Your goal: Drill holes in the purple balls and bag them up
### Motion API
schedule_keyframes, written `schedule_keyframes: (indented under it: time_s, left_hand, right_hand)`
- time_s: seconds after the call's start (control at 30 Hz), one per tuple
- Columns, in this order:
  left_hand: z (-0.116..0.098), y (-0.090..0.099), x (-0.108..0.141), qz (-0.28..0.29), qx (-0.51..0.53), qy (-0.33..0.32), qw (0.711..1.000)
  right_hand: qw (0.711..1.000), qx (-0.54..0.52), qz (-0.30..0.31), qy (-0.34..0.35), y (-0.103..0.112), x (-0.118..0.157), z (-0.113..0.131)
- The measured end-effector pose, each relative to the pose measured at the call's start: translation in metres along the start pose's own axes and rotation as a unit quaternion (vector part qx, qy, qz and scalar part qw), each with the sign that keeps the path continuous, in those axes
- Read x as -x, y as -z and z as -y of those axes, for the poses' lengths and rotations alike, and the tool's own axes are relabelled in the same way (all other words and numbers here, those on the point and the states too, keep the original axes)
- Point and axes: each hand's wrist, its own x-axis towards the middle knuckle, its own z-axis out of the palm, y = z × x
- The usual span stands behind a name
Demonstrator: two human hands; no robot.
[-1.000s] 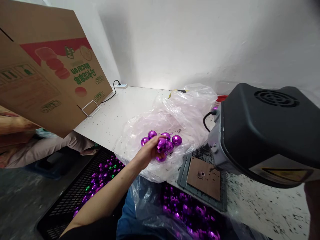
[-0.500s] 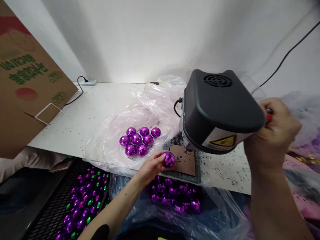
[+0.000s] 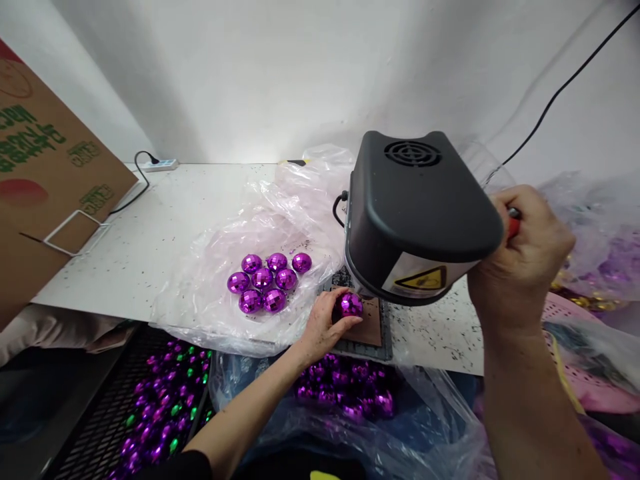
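Found black crate [image 3: 95, 420] at lower left, containing purple and green balls. Found black-cased machine [image 3: 425, 200] right of left hand [image 3: 323, 330]; noted right hand [image 3: 525, 253] wrapped around red handle [image 3: 514, 227]. Confirmed purple ball [image 3: 352, 305] between left thumb and fingers, rightward at fingertips, over brown board [image 3: 371, 327]. Cannot confirm contact or long axis.

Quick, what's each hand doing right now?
Left hand: fingers closed around a purple ball.
Right hand: closed on the red handle of the black machine.
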Motion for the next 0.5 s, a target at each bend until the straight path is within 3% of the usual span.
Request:
schedule_keyframes:
  time_s: [0.23,0.5]
  left_hand:
    - [-0.008,-0.006,-0.001,0.008,-0.085,-0.083,0.993]
    - [-0.008,-0.008,-0.015,0.022,-0.062,-0.010,0.998]
  right_hand:
    - [1.000,-0.011,0.000,0.009,0.000,0.001,0.000]
    - [1.000,-0.014,0.010,0.007,0.001,0.002,-0.001]
